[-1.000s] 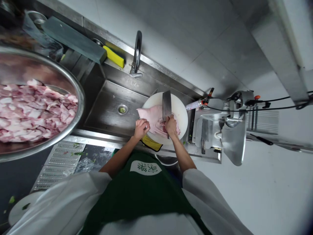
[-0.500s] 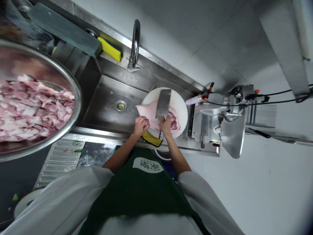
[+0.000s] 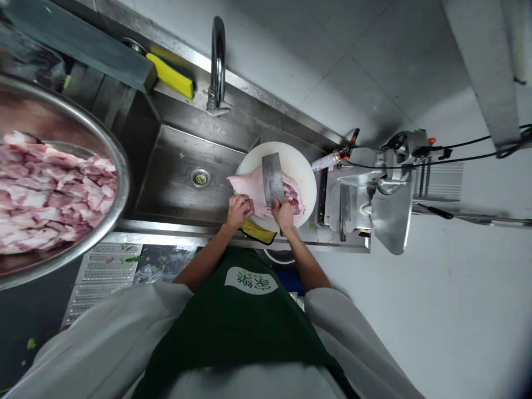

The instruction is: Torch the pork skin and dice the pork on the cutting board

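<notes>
A slab of pale pink raw meat [image 3: 249,188] lies on a round white cutting board [image 3: 299,166] that rests over the right end of the steel sink [image 3: 178,183]. My right hand [image 3: 284,213] is closed round the handle of a broad cleaver [image 3: 272,178], whose blade lies on the meat. My left hand [image 3: 239,210] has its fingers curled down on the near edge of the meat, just left of the blade. Redder cut pieces [image 3: 294,200] sit right of the blade.
A large steel bowl [image 3: 100,221] full of cut meat fills the left. A tap [image 3: 216,61], a yellow sponge [image 3: 170,75] and a dark slab [image 3: 78,41] line the sink's back. A metal slicing machine [image 3: 386,205] stands at the right. A yellow cloth [image 3: 257,233] hangs under the board.
The cleaver's blade has turned from edge-on to tilted flat over the meat and shifted slightly left. My left hand stays on the meat. The view has drifted a little.
</notes>
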`<state>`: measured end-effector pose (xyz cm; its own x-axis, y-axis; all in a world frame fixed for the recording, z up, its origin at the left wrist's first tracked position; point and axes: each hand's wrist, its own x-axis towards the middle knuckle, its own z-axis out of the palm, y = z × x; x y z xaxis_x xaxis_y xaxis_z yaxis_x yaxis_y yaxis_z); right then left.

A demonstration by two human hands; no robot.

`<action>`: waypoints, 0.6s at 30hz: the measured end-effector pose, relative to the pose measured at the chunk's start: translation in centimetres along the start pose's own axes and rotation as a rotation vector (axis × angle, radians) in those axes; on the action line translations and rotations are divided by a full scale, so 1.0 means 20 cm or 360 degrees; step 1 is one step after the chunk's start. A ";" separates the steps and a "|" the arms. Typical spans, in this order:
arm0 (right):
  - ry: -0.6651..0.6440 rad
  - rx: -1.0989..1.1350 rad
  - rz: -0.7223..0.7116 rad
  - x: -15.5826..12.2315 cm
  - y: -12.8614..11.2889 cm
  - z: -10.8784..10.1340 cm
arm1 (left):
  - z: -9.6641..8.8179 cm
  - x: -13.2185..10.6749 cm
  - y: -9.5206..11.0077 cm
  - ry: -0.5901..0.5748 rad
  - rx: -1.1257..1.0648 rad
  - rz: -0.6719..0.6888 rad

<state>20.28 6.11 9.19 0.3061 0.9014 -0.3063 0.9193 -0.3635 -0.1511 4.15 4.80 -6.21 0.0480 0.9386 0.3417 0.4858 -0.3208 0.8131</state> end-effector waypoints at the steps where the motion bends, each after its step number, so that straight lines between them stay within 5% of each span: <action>1: 0.0003 -0.0029 0.0035 0.01 0.02 -0.02 | 0.00 0.01 0.01 -0.0005 -0.0011 -0.0014; 4: 0.0077 -0.0037 0.0096 0.02 0.01 -0.07 | 0.01 0.02 0.02 0.0011 -0.0023 -0.0088; 10: 0.0028 0.0049 0.0022 -0.01 -0.09 0.04 | 0.00 0.00 0.02 -0.0099 -0.0010 -0.0079; 15: 0.0043 -0.0139 0.0195 0.04 0.03 -0.11 | 0.01 0.02 0.03 -0.0071 0.0006 -0.0067; 18: 0.0124 -0.0142 0.0155 0.06 -0.02 -0.13 | 0.01 0.01 0.03 -0.0030 0.0029 -0.0052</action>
<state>20.93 7.88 11.38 0.4100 0.8797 -0.2408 0.9015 -0.4310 -0.0393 4.54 4.91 -5.69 0.0480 0.9508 0.3062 0.5033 -0.2878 0.8148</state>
